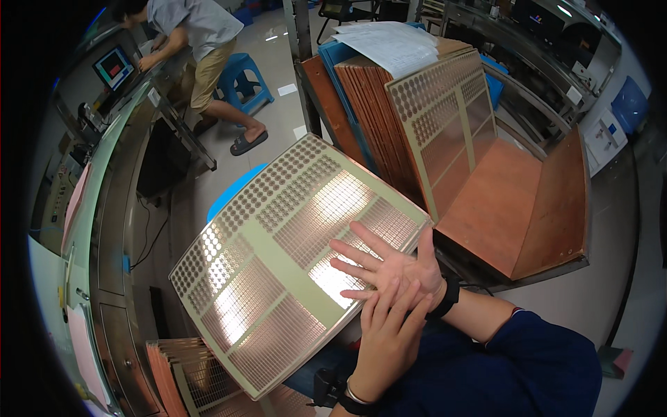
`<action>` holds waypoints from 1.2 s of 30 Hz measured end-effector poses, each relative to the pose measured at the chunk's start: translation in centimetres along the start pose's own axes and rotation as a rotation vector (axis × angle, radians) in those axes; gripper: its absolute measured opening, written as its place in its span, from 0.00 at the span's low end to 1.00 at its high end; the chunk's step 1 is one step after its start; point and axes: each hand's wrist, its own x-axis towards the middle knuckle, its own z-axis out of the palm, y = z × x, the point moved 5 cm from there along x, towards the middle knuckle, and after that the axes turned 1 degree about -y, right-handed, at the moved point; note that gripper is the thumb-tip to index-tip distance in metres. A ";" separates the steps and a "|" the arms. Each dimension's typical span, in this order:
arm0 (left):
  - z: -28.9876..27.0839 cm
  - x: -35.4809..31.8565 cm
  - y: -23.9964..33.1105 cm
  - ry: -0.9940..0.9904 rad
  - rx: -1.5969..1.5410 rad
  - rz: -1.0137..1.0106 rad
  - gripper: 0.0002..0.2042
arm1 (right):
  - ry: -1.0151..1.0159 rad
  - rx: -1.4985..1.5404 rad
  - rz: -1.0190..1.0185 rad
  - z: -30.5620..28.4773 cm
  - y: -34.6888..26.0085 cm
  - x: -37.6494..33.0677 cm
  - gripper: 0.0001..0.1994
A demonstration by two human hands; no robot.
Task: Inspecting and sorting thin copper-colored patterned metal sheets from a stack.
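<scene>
Just over the lower right edge of a large circuit board panel (278, 243), my right hand (403, 271) is turned palm up, its fingers spread and empty. My left hand (390, 333) comes from below with its back showing. Its outstretched fingers lie across the heel of my right palm. The panel is pale green with shiny copper grids and rows of round pads. It lies tilted in front of me; what bears it is mostly hidden. Dark bands circle both my wrists.
A copper-coloured rack (486, 201) at the right holds a stack of upright panels (372, 97) with papers (389, 45) on top. More panels (187, 375) stand at lower left. A workbench (111, 208) runs along the left. Another person (198, 35) leans over it beside a blue stool (244, 80).
</scene>
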 end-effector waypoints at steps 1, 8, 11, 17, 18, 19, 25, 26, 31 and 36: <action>0.0 0.0 0.0 0.001 0.000 -0.001 0.25 | 0.006 -0.004 0.005 0.0 0.0 0.0 0.63; -0.4 0.4 -0.6 0.090 -0.118 -0.074 0.26 | 0.001 -0.036 0.022 0.1 0.5 -0.2 0.63; -0.4 0.4 -0.7 0.085 -0.104 -0.074 0.25 | -0.009 -0.053 0.029 0.1 0.7 -0.2 0.63; -0.4 0.3 -0.5 0.055 -0.067 -0.078 0.24 | 0.001 -0.049 0.030 0.1 0.7 -0.2 0.63; -0.4 0.3 -0.5 0.049 -0.063 -0.080 0.23 | 0.008 -0.052 0.032 0.1 0.7 -0.2 0.63; -0.3 0.3 -0.5 0.048 -0.064 -0.080 0.23 | 0.014 -0.055 0.034 0.0 0.7 -0.3 0.63; -0.2 -0.2 -0.5 0.067 -0.078 -0.047 0.22 | -0.005 -0.039 0.026 -0.5 0.7 -0.2 0.61; -0.2 -0.2 -0.5 0.066 -0.078 -0.046 0.22 | -0.004 -0.038 0.026 -0.5 0.7 -0.2 0.61; -0.3 -0.3 -0.5 0.060 -0.094 -0.044 0.21 | -0.008 -0.016 0.036 -0.5 0.8 -0.2 0.60; -0.4 -0.3 -0.7 0.056 -0.122 -0.068 0.20 | -0.011 -0.025 0.041 -0.8 0.9 -0.1 0.58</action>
